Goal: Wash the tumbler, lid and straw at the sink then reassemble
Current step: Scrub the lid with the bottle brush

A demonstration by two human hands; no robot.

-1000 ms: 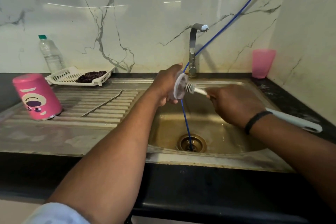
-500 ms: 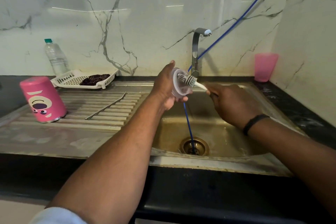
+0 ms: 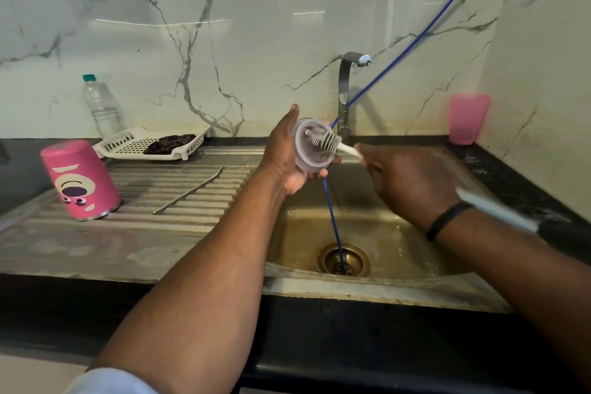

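over the sink (image 3: 377,227) basin, my left hand (image 3: 287,157) grips the clear lid (image 3: 308,150) by its rim, inner face turned toward my right hand (image 3: 412,182), which is closed around the white bottle brush (image 3: 332,142). the pink tumbler (image 3: 81,181) stands upside down on the drainboard, the metal straw (image 3: 188,190) lying beside it. i'd keep the lid steady and work the bristles round the rim groove and straw hole, judging those trap the most grime.
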